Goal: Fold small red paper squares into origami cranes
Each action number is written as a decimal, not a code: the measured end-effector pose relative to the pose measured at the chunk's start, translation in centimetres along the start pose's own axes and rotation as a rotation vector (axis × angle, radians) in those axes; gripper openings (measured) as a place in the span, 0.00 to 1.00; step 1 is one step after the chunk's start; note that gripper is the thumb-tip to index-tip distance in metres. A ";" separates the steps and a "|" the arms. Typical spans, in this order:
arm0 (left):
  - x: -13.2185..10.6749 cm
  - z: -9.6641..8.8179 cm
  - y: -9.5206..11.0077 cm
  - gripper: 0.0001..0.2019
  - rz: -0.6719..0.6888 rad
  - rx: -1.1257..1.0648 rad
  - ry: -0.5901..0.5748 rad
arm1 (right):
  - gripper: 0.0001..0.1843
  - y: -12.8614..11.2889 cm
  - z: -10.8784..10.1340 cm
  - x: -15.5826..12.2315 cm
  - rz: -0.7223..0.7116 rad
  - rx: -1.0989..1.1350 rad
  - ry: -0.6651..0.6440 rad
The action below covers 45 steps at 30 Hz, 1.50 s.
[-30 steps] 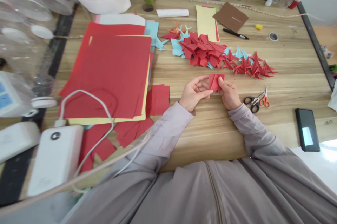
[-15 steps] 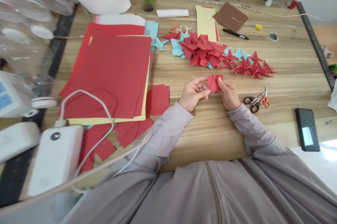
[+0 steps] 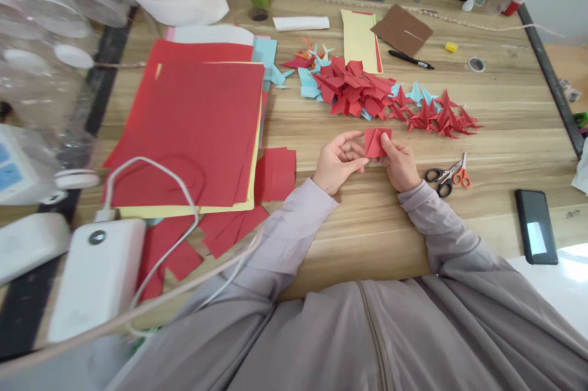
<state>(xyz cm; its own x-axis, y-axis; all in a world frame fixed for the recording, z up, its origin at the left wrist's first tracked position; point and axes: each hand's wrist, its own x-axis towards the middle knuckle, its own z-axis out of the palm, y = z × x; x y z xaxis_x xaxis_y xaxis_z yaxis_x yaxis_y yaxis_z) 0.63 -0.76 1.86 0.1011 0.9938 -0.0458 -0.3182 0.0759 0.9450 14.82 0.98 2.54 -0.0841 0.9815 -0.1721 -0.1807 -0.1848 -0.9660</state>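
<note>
Just in from the near edge of the wooden tabletop (image 3: pixel 505 109), about midway along it, both hands meet on a small folded piece of red paper (image 3: pixel 376 142). The left hand (image 3: pixel 339 162) is loosely cupped, its thumb and fingertips nipping the piece's lower left edge. The right hand (image 3: pixel 400 163) pinches the right side, thumb pressed flat on the paper's face. The piece is held just off the wood, tilted up.

Straight beyond the hands, towards the far edge, sprawls a heap of folded red and light-blue paper shapes (image 3: pixel 362 92), near but apart. Orange-handled scissors (image 3: pixel 448 175) lie just beside the right hand, and a black phone (image 3: pixel 536 226) lies further towards the right near corner. To the left, small red paper squares (image 3: pixel 277 173) lie beside a big stack of red sheets (image 3: pixel 193 127). A white power bank (image 3: pixel 96 277) with its cable sits at the left near corner. Nothing lies between the hands and the near edge except the grey sleeves.
</note>
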 end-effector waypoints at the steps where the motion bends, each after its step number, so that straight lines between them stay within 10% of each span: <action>1: 0.0 0.0 0.0 0.29 0.002 0.002 -0.001 | 0.26 0.0 0.0 0.0 0.000 -0.003 0.001; 18: 0.0 0.1 -0.2 0.17 0.010 0.007 0.028 | 0.31 0.8 -0.4 0.1 -0.034 -0.062 -0.019; 29: -0.4 0.3 0.5 0.12 -0.033 0.104 -0.053 | 0.16 0.7 -0.5 0.0 -0.108 -0.078 0.013; 45: -0.1 0.5 0.0 0.14 0.036 0.102 0.109 | 0.23 1.1 -0.4 0.3 -0.080 -0.022 -0.017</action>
<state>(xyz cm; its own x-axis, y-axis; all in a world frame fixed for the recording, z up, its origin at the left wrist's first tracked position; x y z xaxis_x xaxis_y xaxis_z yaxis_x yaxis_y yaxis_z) 1.10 -0.94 2.04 -0.0130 0.9991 -0.0412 -0.2216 0.0373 0.9744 15.00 1.05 1.38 -0.0865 0.9921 -0.0908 -0.1663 -0.1042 -0.9806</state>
